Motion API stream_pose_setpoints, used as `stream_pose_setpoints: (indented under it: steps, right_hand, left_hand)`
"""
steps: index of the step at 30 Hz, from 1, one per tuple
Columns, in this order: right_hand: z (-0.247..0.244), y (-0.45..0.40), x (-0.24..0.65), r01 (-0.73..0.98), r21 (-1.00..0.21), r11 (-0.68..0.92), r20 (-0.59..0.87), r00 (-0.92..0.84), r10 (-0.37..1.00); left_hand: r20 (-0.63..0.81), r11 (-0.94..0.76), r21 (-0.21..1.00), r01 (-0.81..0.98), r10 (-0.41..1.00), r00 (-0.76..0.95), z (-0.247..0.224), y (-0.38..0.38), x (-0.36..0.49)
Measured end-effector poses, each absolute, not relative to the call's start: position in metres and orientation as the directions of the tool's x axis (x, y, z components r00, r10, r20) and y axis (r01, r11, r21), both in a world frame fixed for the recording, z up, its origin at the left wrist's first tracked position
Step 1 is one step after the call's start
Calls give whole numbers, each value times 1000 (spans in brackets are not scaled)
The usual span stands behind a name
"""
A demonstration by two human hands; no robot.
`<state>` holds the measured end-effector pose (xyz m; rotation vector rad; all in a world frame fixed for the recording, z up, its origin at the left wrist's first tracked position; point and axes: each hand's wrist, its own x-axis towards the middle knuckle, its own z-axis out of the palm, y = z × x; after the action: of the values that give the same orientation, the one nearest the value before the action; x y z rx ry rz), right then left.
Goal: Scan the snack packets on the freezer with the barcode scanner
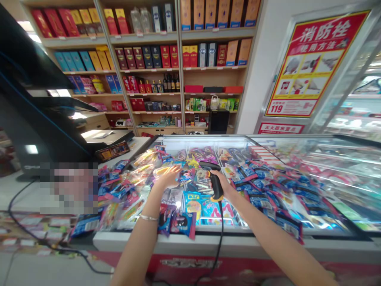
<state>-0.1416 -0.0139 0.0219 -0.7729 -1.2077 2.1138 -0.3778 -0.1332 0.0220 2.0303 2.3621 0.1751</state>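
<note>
Right, from my end I've got the right hand (222, 180) wrapped around the scanner (216, 186), its yellow-trimmed black grip upright in the fist, the head tipped out over the packs and the cable (220, 226) dropping down the front of the freezer (190, 238). Over to my left hand (171, 177), and it's open, fingers stretched forward, right at a clear pack (160, 171) with something yellow inside; whether the fingertips press on it, I can't tell. So there's the scanner, just to the right of that left hand, with a small bright packet (187, 175) in the gap between. Nearer me, below both hands, lies a blue bag (193, 206), and dark-blue packs (245, 171) heap up to the right of the scanner. Beyond the freezer, boxes (210, 15) line the shelves, and a red poster (318, 63) hangs at the right.
</note>
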Motion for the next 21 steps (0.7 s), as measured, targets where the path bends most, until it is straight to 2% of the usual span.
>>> stream_pose_setpoints:
  steps: [3,7,11,15,18,21]
  right_hand:
    - [22,-10,-137,-191,-880,-435,-216,-655,724]
    - [22,-11,-135,-173,-892,-418,-218,-644,733]
    - [22,-12,-135,-165,-912,-374,-169,-680,713]
    - [29,-18,-131,-157,-948,-278,-74,-738,671]
    - [35,-23,-127,-153,-970,-188,-1,-773,635]
    - [40,-28,-125,-141,-985,-103,57,-815,577]
  left_hand:
    - [70,160,105,981,983,-168,20,-133,-377]
    - [153,195,177,965,963,-223,20,-133,-380]
    - [359,128,373,919,893,-270,23,-133,-387]
    - [488,131,628,767,702,-519,28,-134,-388]
    - [521,-62,813,579,520,-677,30,-133,-386]
    - [409,-300,909,290,504,-761,28,-128,-382]
